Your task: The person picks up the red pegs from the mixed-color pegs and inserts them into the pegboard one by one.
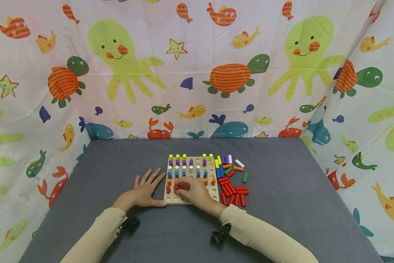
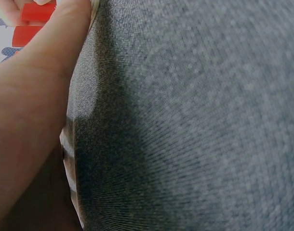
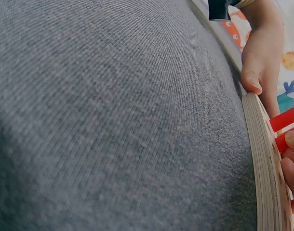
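A wooden peg board [image 1: 180, 201] lies on the table, with rows of yellow, purple, white, blue, orange and red pegs upright in it. My right hand [image 1: 197, 191] reaches over its front part and pinches a red peg [image 1: 175, 187] between thumb and fingers. Just left of it stands another red peg [image 1: 168, 189]; the right wrist view shows this upright red peg [image 3: 285, 119] beside the pinched one. My left hand [image 1: 143, 190] lies with fingers spread at the board's left side, its thumb touching the front left corner. The right hand hides several holes.
Loose red pegs [image 1: 228, 188] lie in a group right of the board. Behind them are loose blue, yellow, purple, white, orange and green pegs, with one green peg [image 1: 245, 178] farther right. A grey cloth [image 1: 269, 219] covers the table, and a printed curtain [image 1: 190, 102] surrounds it.
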The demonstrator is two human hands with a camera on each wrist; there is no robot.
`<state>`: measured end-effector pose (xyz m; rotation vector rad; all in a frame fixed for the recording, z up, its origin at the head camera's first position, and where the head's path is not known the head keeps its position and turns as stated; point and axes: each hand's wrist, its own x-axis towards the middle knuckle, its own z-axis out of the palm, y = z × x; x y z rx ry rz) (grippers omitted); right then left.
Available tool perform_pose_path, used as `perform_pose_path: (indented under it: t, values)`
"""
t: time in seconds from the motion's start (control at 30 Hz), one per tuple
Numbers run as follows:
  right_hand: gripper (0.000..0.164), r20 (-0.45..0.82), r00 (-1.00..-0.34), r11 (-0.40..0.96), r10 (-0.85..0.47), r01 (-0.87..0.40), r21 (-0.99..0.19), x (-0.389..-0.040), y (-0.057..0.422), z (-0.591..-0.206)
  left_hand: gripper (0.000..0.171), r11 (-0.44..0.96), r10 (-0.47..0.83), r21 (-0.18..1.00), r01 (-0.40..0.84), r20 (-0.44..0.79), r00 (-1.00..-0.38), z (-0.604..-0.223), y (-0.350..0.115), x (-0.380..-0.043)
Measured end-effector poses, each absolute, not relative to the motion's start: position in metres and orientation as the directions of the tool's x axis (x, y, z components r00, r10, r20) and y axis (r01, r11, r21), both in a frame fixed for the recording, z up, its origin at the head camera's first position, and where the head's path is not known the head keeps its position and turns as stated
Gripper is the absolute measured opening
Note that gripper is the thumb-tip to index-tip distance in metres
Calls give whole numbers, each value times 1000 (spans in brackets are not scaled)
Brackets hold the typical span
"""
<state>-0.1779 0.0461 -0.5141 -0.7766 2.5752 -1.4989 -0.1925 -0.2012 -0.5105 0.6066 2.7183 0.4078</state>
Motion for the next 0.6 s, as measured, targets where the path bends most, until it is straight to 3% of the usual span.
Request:
perform_pose_path:
  t: [0.6]
  values:
    - [30, 154, -866, 412, -476, -375, -831, -175, 49, -501, 117, 866, 454, 343, 363, -239, -858, -515, -203, -194]
